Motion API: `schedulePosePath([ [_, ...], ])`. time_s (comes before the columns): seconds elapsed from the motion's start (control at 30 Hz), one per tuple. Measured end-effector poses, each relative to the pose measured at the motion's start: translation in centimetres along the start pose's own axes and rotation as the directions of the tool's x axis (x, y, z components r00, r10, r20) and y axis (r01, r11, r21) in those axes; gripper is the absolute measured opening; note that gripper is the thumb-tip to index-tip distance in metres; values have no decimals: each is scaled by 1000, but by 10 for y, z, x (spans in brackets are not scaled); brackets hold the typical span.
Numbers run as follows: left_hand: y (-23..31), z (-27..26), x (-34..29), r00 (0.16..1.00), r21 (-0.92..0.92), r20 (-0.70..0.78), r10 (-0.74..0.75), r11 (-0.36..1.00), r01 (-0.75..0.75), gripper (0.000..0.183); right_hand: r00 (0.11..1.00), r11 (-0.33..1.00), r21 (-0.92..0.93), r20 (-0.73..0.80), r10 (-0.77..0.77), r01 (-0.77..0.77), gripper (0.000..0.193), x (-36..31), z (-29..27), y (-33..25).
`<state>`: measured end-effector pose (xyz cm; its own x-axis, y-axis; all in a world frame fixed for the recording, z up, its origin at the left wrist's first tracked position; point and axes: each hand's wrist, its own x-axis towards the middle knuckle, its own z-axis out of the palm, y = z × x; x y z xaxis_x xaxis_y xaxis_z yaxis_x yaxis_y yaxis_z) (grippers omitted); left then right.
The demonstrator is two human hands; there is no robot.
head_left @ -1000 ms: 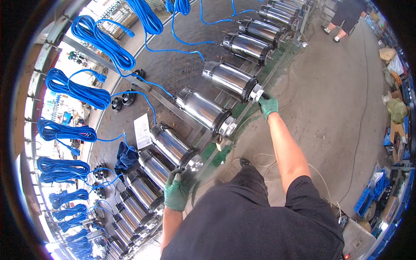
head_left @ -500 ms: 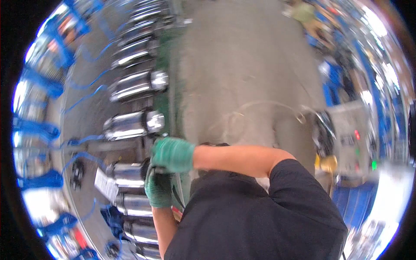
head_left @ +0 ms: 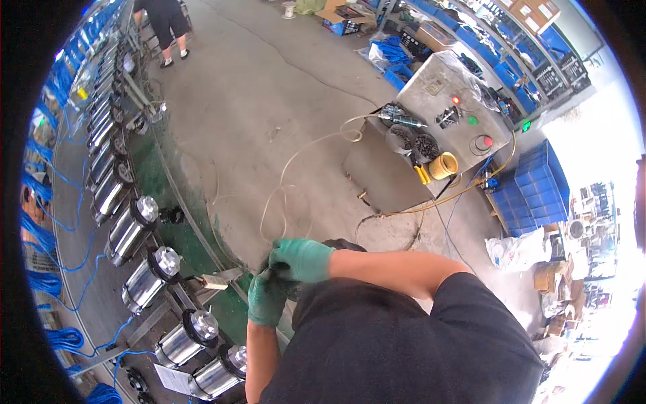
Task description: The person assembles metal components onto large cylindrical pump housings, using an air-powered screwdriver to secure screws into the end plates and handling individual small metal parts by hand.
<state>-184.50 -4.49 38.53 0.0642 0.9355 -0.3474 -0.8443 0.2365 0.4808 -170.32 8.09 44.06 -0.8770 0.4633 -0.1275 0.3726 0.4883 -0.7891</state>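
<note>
My two hands, in green knitted gloves, are drawn together close in front of my chest. My right hand is closed and lies above and against my left hand, which is also closed. Dark material shows where they meet; whether it is the gloves' palms or a held part I cannot make out. Left of them runs a line of shiny metal cylinders with black end rings, likely motor or pump bodies. The nearest are a cylinder and another cylinder, each with a silver end piece.
On the right stands a grey control cabinet bearing a power screwdriver, bowls of screws, a yellow cup and yellow-handled pliers. Hoses trail over the floor. Blue crates are beyond it. Another person stands far left.
My view has swung right, bringing the cabinet fully into sight. Both hands have left the side of the cylinders and are now nearer my body, still together.
</note>
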Motion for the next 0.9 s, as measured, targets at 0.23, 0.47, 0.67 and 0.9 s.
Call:
schedulePosePath([
  [0.23,-19,17,53,984,182,-164,-72,978,102,66,874,961,7,-413,255,-277,26,-69,-95,130],
  [0.47,-63,-67,71,927,-597,-333,-172,799,-66,44,377,755,222,-758,532,-617,27,-163,-239,418],
  [0.67,-99,-33,57,793,38,-607,51,999,-35,43,466,673,86,-657,593,-735,22,-141,-315,482],
  [0.9,-130,-21,41,712,56,-702,21,998,26,40,734,685,-315,-476,485,-657,40,-64,-418,556],
])
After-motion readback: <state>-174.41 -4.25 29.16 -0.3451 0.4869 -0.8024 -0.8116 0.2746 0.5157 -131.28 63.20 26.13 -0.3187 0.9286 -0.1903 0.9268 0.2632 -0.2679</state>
